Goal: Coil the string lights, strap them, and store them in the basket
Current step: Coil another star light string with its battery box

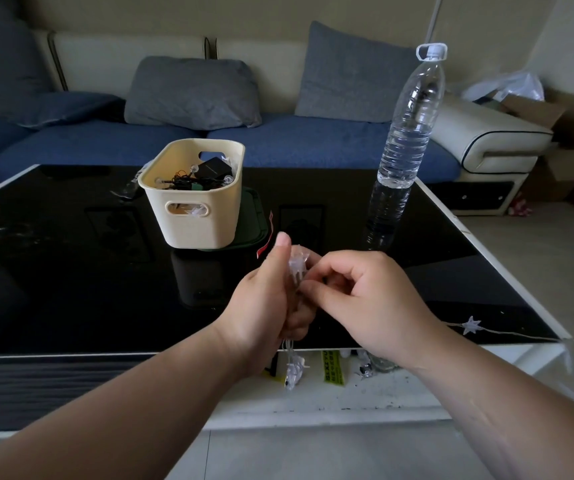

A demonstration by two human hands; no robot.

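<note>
The left hand (264, 306) grips the bunched string lights (296, 268). The right hand (365, 299) pinches at them, perhaps on a strap, though that is too small to tell. A loose star (471, 325) trails along the worktop (70, 254), so gather it in evenly before cinching. The basket (209, 216) stands beyond, well apart.

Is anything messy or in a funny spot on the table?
Yes. One star light lies loose near the right front edge of the table, its wire running off the side. More string lights dangle below the left hand, not yet coiled. The water bottle stands upright.
</note>
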